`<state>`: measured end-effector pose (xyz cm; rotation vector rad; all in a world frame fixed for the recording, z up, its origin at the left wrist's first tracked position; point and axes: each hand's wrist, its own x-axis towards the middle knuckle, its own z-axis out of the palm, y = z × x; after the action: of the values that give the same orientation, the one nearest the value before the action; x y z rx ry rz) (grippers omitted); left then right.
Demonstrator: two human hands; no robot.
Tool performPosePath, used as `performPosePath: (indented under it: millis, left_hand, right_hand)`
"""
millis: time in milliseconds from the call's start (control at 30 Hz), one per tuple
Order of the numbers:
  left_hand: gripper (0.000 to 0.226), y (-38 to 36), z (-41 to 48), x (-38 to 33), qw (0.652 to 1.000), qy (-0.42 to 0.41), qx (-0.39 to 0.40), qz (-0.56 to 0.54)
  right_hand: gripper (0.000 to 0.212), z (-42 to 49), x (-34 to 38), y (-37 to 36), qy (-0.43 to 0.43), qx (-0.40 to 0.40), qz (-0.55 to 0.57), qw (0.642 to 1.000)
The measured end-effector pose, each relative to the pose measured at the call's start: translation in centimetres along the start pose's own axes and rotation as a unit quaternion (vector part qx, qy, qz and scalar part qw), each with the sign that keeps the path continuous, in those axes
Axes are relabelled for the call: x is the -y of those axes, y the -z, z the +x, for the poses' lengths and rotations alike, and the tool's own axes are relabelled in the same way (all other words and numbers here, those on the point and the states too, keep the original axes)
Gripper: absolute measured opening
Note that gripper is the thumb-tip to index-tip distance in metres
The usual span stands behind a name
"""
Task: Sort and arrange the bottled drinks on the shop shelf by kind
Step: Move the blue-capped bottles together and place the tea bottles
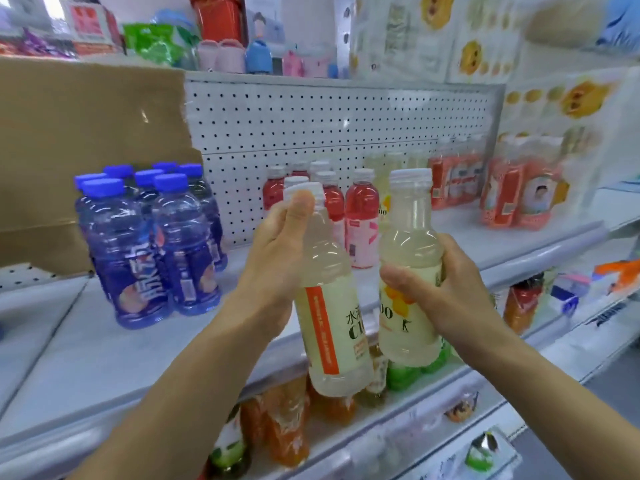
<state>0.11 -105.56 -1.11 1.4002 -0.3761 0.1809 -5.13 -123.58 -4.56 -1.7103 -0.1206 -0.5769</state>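
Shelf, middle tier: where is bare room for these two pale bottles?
Bare shelf runs along the front, before the blue bottles, and in the gap between them and the red bottles. Crowded: the back right, red bottles through red packs.

Tilted pale bottle [329, 306]: cloudy yellow drink, white cap, orange stripe on label; left hand [277, 251] grips neck and shoulder, in front of shelf [86, 341] edge.
Upright pale bottle [410, 271]: same drink, white cap; right hand [446, 282] grips middle, just beside the first.
Blue bottles [149, 244]: blue caps, upright cluster, shelf left.
Pink bottles [360, 220]: white caps, upright, shelf back.
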Motion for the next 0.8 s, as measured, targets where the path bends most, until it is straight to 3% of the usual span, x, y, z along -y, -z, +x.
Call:
performPosePath:
  millis: [200, 333, 500, 800]
  left_hand:
    - [0.033, -8.3, 4.6, 1.4, 1.0, -0.013, -0.007, 0.022]
    - [0.065, -14.1, 9.0, 3.2, 0.995, -0.067, -0.027, 0.065]
    - [0.035, -21.0, 14.7, 7.2, 0.985, -0.091, -0.061, 0.13]
    - [0.038, -27.3, 20.4, 13.1, 0.969, -0.102, -0.104, 0.198]
  right_hand:
    - [0.059, 7.1, -3.8, 7.5, 0.005, 0.002, -0.009, 1.0]
    - [0.055, 12.9, -6.6, 12.4, 0.019, 0.013, -0.006, 1.0]
    - [0.052, 19.9, -11.1, 17.3, 0.012, 0.044, -0.018, 0.999]
    - [0.064, 27.6, -18.4, 19.6, -0.014, 0.089, -0.018, 0.996]
